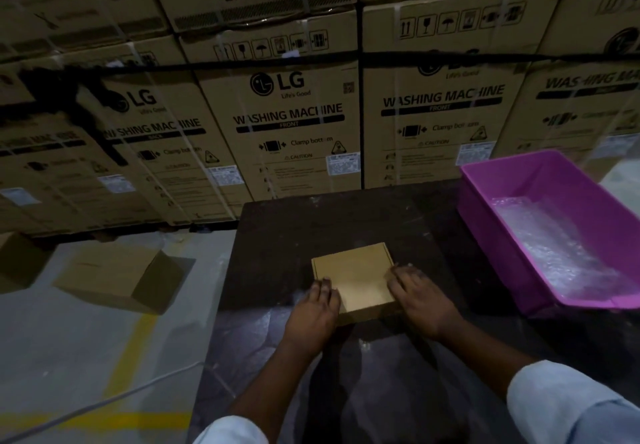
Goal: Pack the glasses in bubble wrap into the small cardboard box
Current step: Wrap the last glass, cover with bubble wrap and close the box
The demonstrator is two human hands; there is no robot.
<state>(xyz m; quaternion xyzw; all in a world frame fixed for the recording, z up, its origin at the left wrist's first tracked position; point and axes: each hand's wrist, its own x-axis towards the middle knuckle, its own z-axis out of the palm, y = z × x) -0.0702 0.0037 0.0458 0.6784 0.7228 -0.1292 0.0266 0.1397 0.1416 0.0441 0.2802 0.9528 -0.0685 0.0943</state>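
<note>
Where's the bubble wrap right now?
In the head view, the bubble wrap lies inside the purple tub on the table's right side, right of the small cardboard box.

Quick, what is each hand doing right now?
Left hand: open, fingers resting on the left edge of the small cardboard box.
Right hand: open, fingers resting on the box's right edge.

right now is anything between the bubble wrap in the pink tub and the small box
Only the small cardboard box's own closed top. The left hand and right hand rest on it. Bare dark table separates it from the pink tub holding bubble wrap.
</note>
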